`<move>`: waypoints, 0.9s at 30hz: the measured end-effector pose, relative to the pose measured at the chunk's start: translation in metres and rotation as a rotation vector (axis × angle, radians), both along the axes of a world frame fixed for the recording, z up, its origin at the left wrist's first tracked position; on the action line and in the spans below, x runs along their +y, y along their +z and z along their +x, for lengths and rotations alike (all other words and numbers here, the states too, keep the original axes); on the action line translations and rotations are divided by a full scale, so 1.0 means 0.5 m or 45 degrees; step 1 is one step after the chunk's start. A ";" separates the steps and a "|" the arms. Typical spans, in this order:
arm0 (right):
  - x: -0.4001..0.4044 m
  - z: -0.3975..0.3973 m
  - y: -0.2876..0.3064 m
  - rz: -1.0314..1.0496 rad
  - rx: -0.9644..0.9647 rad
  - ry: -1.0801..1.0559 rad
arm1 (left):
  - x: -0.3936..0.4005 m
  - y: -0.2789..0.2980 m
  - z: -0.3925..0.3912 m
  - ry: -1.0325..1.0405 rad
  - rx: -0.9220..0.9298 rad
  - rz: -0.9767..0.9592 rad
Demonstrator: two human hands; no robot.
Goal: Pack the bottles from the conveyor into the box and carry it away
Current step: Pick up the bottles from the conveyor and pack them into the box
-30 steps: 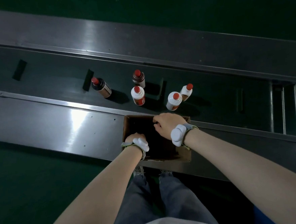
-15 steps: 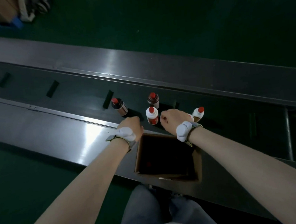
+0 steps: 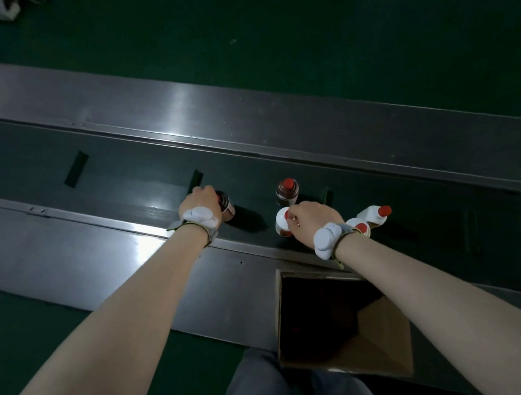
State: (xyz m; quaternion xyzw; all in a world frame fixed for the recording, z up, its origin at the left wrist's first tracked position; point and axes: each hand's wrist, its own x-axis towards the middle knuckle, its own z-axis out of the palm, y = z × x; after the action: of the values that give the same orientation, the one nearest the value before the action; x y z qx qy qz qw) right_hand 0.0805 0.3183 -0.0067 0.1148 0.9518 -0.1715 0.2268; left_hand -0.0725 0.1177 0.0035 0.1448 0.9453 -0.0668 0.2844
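Several red-capped bottles stand on the dark conveyor belt (image 3: 129,188). My left hand (image 3: 199,203) closes over the top of a dark brown bottle (image 3: 226,207) at the left. My right hand (image 3: 311,220) grips the top of a white bottle (image 3: 281,226). Behind it stands another brown bottle (image 3: 288,190). Two more white bottles (image 3: 374,215) (image 3: 360,227) sit just right of my right wrist, the nearer one partly hidden. An open cardboard box (image 3: 383,336) rests on the near steel ledge under my right forearm; its inside is dark.
Steel ledges (image 3: 72,256) run along both sides of the belt. Dark green floor lies beyond the conveyor and at my feet. My legs in jeans (image 3: 266,382) stand against the near ledge beside the box.
Both hands left the box and reached out to the belt. The left hand closed on the brown bottle, the right on the white bottle. The view shifted, so the box sits lower right.
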 end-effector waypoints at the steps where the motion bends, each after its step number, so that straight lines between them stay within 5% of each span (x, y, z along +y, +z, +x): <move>1: -0.001 -0.007 -0.010 -0.002 -0.006 -0.013 | -0.005 -0.016 -0.020 0.002 -0.016 -0.016; 16: -0.011 -0.003 -0.093 -0.038 -0.064 -0.046 | 0.007 -0.234 -0.107 -0.233 -0.054 -0.227; 27: 0.019 0.036 -0.032 -0.022 -0.036 -0.088 | -0.004 -0.158 -0.022 -0.340 0.098 -0.204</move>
State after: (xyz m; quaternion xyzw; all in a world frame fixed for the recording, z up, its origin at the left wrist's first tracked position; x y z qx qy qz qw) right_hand 0.0983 0.3277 -0.0225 0.1480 0.9425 -0.1859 0.2351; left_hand -0.0836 0.1155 -0.0757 0.2435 0.9196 -0.1846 0.2470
